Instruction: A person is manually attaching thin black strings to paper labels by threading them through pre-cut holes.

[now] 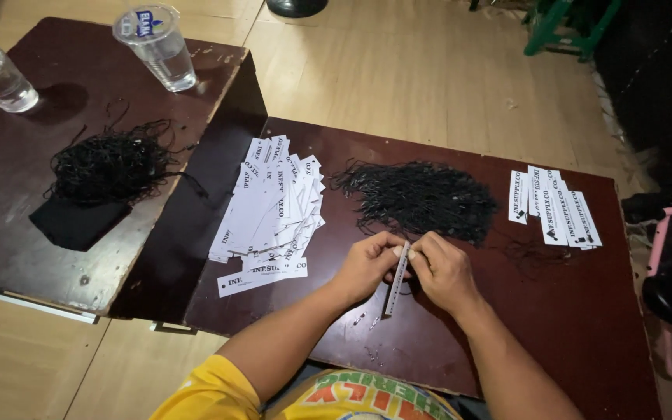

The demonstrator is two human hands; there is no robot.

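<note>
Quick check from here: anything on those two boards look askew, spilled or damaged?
Nothing spilled. The left board has chipped, worn edges. The big pile of white tags is fanned out loosely, unlike the neat row of tags at right. Both hands, left hand and right hand, hold one tag edge-on.

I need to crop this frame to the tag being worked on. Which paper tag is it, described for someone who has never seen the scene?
On the dark brown board, between the black string heap and the person, both hands meet. The tag is pinched between left hand and right hand, alone, edge-on, unlike the stacked tags.
</note>
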